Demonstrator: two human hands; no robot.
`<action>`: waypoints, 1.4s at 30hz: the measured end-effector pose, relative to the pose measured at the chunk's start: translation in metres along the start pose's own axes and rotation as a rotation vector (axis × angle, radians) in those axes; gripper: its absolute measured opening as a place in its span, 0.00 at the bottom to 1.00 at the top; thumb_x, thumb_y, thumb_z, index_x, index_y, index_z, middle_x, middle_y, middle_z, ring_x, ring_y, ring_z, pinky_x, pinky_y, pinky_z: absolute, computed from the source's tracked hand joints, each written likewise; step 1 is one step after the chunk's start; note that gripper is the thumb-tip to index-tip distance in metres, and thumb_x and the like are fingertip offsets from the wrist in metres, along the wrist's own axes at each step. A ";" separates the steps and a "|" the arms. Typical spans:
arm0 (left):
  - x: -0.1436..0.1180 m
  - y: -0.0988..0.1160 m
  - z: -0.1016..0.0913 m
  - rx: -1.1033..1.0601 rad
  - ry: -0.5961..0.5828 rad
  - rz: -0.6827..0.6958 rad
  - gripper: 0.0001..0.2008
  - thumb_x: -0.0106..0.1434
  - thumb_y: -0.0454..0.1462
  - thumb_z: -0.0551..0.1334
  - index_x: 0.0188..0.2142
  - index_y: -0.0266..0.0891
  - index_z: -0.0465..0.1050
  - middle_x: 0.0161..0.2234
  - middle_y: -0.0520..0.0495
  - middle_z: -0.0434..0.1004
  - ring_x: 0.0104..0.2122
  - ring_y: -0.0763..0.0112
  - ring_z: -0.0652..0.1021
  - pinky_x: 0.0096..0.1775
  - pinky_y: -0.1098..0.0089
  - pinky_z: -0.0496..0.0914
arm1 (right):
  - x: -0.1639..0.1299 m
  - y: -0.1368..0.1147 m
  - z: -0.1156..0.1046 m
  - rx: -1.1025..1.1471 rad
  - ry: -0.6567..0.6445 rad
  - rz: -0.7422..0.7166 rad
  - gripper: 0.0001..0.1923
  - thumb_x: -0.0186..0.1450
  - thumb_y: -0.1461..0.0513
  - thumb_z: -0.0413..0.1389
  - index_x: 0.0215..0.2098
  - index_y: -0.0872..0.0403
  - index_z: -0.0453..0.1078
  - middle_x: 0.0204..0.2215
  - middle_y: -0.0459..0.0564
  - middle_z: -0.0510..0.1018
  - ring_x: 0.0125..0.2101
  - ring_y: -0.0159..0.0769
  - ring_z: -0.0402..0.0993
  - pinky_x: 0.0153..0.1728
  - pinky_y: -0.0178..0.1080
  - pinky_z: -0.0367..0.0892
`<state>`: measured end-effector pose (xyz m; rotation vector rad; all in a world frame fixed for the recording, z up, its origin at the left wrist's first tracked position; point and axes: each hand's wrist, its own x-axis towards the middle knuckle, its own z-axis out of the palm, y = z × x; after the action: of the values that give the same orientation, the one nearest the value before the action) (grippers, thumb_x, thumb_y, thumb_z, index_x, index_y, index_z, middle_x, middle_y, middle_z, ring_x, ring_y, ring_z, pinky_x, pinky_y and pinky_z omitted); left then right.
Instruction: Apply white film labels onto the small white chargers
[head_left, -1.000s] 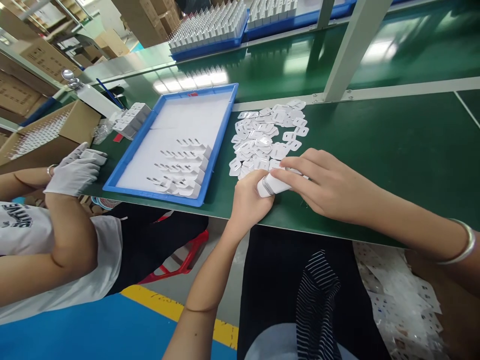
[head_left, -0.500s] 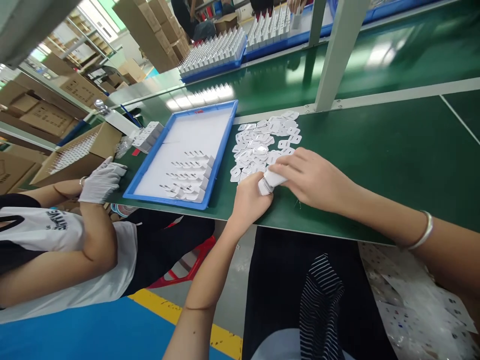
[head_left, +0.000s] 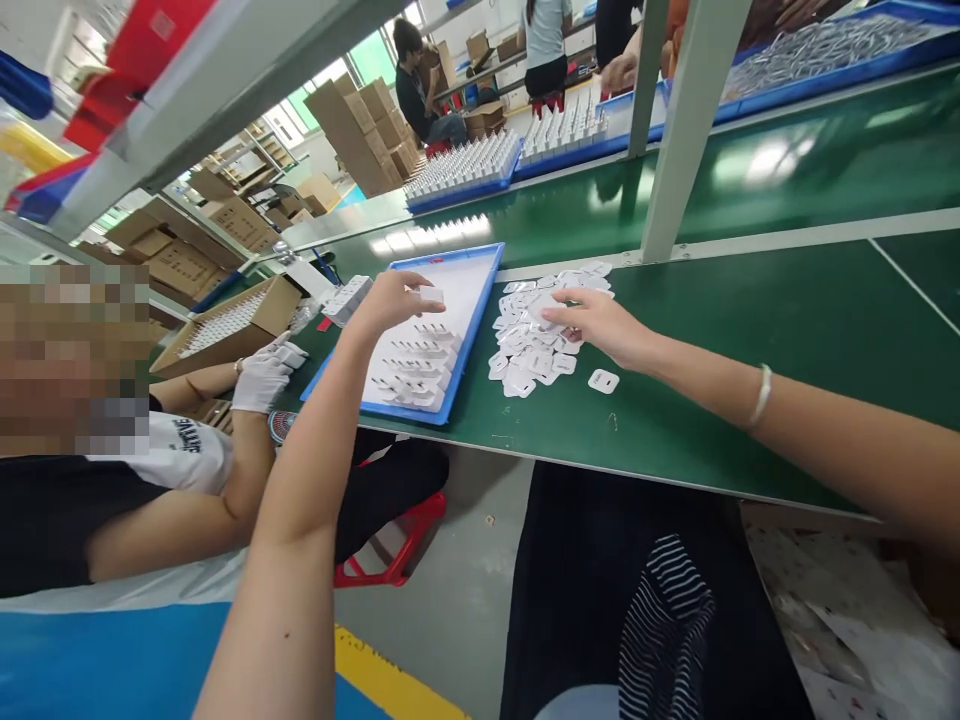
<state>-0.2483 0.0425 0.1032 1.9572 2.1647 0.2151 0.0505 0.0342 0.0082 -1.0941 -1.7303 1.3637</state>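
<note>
My left hand (head_left: 390, 302) pinches a small white charger housing (head_left: 431, 294) over the blue tray (head_left: 466, 345). Rows of white plug chargers (head_left: 420, 385) with their prongs up stand in the tray's near right part, below that hand. My right hand (head_left: 606, 328) is at the pile of flat white square covers (head_left: 534, 358) on the green table. Its thumb and fingers close on a cover (head_left: 550, 306) at the top of the pile. One loose cover (head_left: 603, 381) lies apart, nearer the table's front edge.
On my left sits a co-worker, whose gloved hand (head_left: 262, 380) holds white pieces. Near it stand a cardboard box (head_left: 259, 325) and stacked white blocks (head_left: 349, 300). A metal post (head_left: 686, 130) rises behind the pile. Full blue trays (head_left: 461, 192) line the far bench.
My hands have parted from the white piece they both held. The left has moved left over the tray with a housing; the right has gone to the pile. The view has tilted up.
</note>
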 end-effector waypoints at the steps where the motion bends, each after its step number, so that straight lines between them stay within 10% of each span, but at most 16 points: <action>1: 0.010 -0.006 -0.007 0.100 -0.066 -0.062 0.24 0.54 0.45 0.70 0.49 0.40 0.74 0.39 0.42 0.79 0.37 0.58 0.80 0.40 0.62 0.70 | 0.013 -0.008 0.008 -0.112 -0.011 -0.020 0.20 0.69 0.51 0.53 0.51 0.55 0.68 0.45 0.58 0.79 0.38 0.42 0.77 0.37 0.44 0.72; 9: 0.032 -0.034 -0.008 0.136 -0.501 -0.280 0.22 0.52 0.44 0.68 0.44 0.37 0.79 0.45 0.38 0.81 0.38 0.57 0.83 0.43 0.63 0.74 | 0.109 -0.074 0.090 -0.615 -0.129 -0.124 0.21 0.58 0.60 0.66 0.49 0.57 0.73 0.45 0.57 0.79 0.46 0.49 0.75 0.44 0.43 0.67; 20: 0.027 -0.047 0.006 -0.025 -0.504 -0.174 0.31 0.60 0.52 0.55 0.57 0.39 0.73 0.57 0.35 0.74 0.44 0.57 0.81 0.46 0.64 0.73 | 0.131 -0.085 0.119 -0.892 -0.433 0.031 0.36 0.69 0.40 0.48 0.55 0.61 0.74 0.43 0.63 0.80 0.38 0.51 0.79 0.40 0.46 0.70; 26: 0.025 -0.042 -0.004 0.008 -0.321 -0.177 0.27 0.65 0.52 0.51 0.51 0.39 0.76 0.52 0.35 0.78 0.40 0.56 0.81 0.45 0.59 0.71 | 0.107 -0.083 0.072 -0.804 -0.389 -0.037 0.40 0.70 0.37 0.39 0.67 0.53 0.60 0.53 0.60 0.76 0.39 0.48 0.78 0.39 0.44 0.68; 31: -0.026 0.007 0.001 -0.085 0.181 0.079 0.22 0.69 0.48 0.49 0.45 0.39 0.77 0.46 0.40 0.81 0.37 0.62 0.79 0.41 0.63 0.70 | 0.055 -0.060 -0.006 -0.823 -0.324 -0.038 0.25 0.70 0.45 0.49 0.51 0.54 0.74 0.41 0.57 0.80 0.38 0.47 0.76 0.35 0.42 0.66; 37: -0.097 0.094 0.077 -0.077 -0.030 0.565 0.14 0.70 0.41 0.55 0.49 0.41 0.75 0.48 0.46 0.80 0.43 0.63 0.79 0.46 0.63 0.73 | -0.006 0.008 -0.083 -0.753 -0.182 0.069 0.13 0.63 0.54 0.56 0.38 0.53 0.77 0.38 0.52 0.81 0.38 0.45 0.76 0.37 0.41 0.67; 42: -0.064 0.116 0.138 0.130 0.066 0.565 0.19 0.68 0.38 0.57 0.56 0.34 0.69 0.57 0.34 0.72 0.58 0.49 0.72 0.58 0.54 0.67 | -0.034 0.043 -0.086 -0.602 -0.052 0.027 0.15 0.62 0.52 0.58 0.39 0.55 0.77 0.35 0.52 0.81 0.38 0.42 0.76 0.41 0.41 0.70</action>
<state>-0.0955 -0.0142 0.0029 2.6318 1.6400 0.2318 0.1499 0.0432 -0.0136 -1.4045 -2.2450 0.9015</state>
